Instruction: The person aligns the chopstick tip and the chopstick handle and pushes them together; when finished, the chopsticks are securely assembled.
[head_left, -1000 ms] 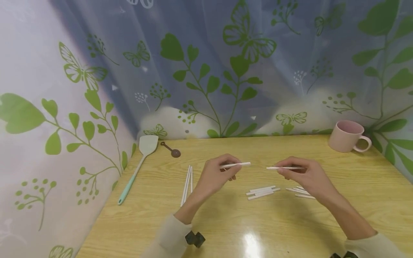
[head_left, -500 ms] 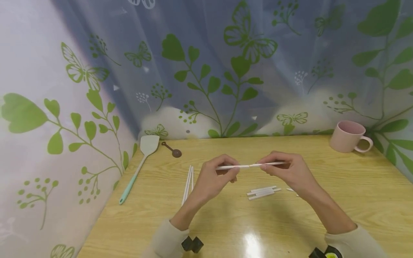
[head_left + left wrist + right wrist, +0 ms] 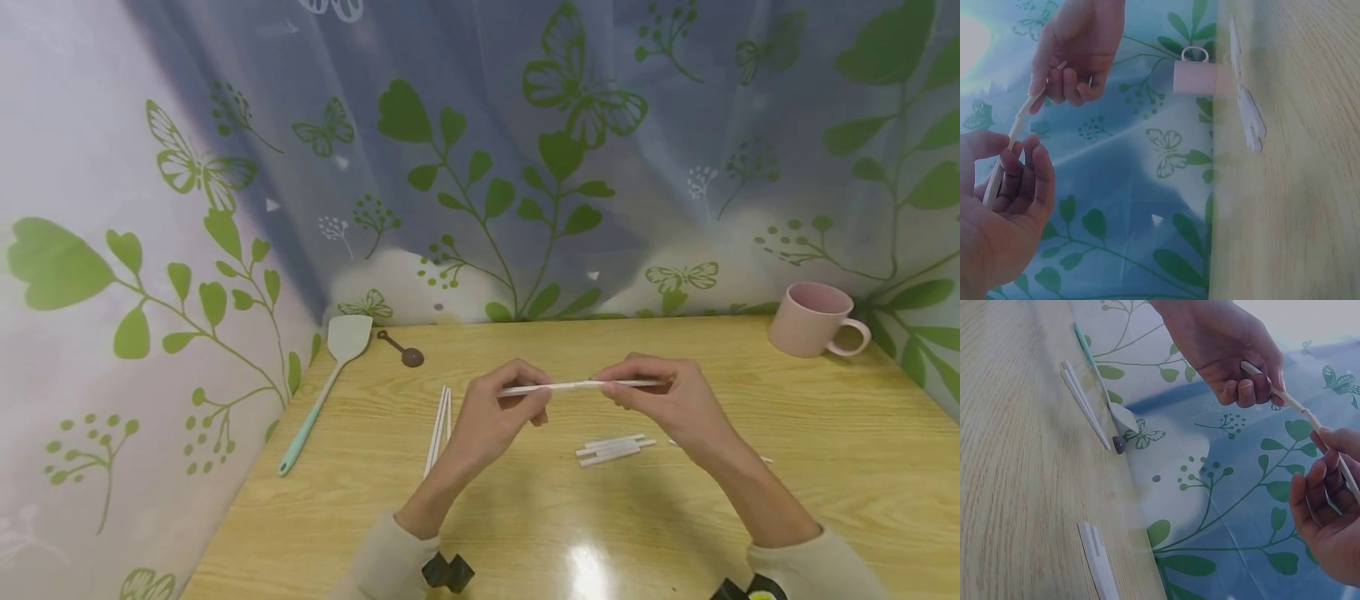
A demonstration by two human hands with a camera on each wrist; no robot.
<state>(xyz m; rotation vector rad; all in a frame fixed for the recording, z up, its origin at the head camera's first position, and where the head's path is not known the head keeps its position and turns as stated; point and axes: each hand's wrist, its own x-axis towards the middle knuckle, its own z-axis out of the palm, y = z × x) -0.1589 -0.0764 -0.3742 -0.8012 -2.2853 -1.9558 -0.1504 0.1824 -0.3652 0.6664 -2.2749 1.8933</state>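
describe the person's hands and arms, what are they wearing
The left hand and right hand are bare, with no gloves in sight. Plain cream fabric sleeves end short of the wrists. By the left one are black faceted blocks; by the right, a black angular block and a round black piece with a yellow-green centre.

Table [image 3: 525,517] with spatula [image 3: 347,343], scoop [image 3: 412,357], sticks [image 3: 613,450], mug [image 3: 806,323]

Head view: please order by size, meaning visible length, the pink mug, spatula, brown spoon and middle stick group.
1. Spatula
2. Pink mug, handle included
3. Middle stick group, somewhat shorter
4. Brown spoon
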